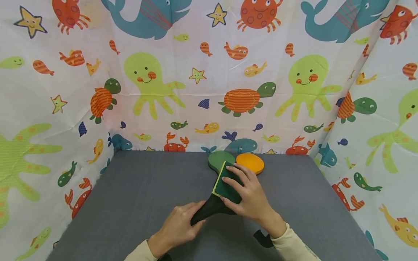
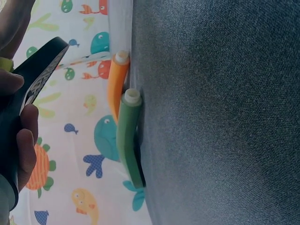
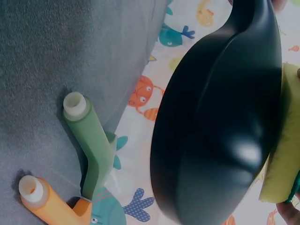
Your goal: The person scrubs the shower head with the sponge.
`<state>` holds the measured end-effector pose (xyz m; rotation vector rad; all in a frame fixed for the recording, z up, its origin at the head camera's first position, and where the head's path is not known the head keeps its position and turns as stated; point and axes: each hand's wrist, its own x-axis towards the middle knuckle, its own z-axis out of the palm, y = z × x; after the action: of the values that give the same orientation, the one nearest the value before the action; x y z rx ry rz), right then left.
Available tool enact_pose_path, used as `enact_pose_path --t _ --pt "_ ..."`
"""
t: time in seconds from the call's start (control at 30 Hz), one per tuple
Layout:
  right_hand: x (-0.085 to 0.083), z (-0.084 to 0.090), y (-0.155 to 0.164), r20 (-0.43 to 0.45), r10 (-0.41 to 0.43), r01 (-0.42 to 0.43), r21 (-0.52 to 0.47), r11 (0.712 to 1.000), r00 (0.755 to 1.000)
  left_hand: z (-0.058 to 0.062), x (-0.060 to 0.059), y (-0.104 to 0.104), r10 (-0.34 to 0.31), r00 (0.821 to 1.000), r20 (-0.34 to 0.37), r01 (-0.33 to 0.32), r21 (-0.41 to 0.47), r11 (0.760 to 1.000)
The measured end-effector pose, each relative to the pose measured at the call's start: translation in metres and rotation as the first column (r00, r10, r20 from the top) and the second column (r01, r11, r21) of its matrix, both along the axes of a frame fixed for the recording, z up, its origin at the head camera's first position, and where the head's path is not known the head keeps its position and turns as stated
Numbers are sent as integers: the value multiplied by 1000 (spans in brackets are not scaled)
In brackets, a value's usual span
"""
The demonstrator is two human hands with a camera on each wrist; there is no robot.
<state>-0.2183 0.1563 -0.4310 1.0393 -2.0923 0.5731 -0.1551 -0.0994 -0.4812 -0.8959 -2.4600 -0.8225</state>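
My left hand grips the narrow handle of a black paddle-shaped object, whose exact kind I cannot tell. In the right wrist view this object shows a smooth, glossy, rounded back. The left wrist view shows a patterned face set inside its rim. My right hand holds a sponge with spread, bent fingers over its dark green scouring side. The sponge's yellow side lies against the glossy back. Part of the black object is hidden beneath sponge and fingers.
At the grey table's back edge stand a green bent object and an orange one, side by side, each with a white round end. A small black piece shows near the right sleeve. Printed cloth surrounds the table.
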Motion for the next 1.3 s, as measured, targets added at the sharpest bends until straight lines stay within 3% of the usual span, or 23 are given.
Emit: enact_pose_path --t 0.17,0.43,0.77,0.9,1.3 --pt "3 -3 -5 -17 18 -18 20 1000 1000 1 -1 1 26 998 48 -27 7 1000" --pt "11 -5 -11 -29 31 -30 38 999 999 6 -4 2 81 984 161 -97 95 991" --pt "17 -8 -13 -23 25 -23 57 998 999 9 -6 3 47 958 284 -123 256 959" --pt "18 -9 -12 -34 21 -20 52 998 999 10 -7 2 39 931 362 -160 309 937" --pt "15 -13 -3 -42 5 -5 17 1000 999 20 -7 -2 33 828 560 -298 390 871"
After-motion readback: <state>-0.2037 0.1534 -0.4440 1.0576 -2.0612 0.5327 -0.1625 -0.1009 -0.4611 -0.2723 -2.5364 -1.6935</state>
